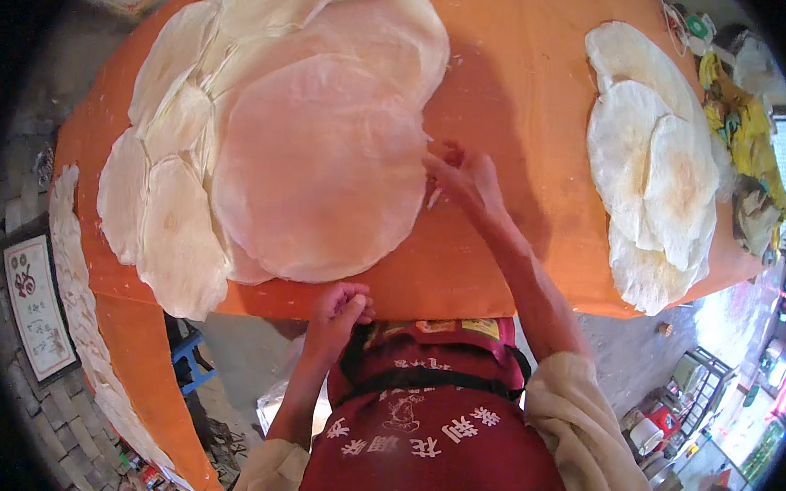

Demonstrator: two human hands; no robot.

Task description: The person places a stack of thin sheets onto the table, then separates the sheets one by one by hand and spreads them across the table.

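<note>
Apron [452,480] is dark red, white-printed, with black waist strap [430,379]; sleeves [579,424] are loose, cream; left hand [340,309] and right hand [469,184] ungloved.

A broad, thin, round, pinkish sheet [317,170] is lying flat, overlapping other pale sheets [182,234], its edge curving near the front of the orange-covered bench [516,101].
</note>
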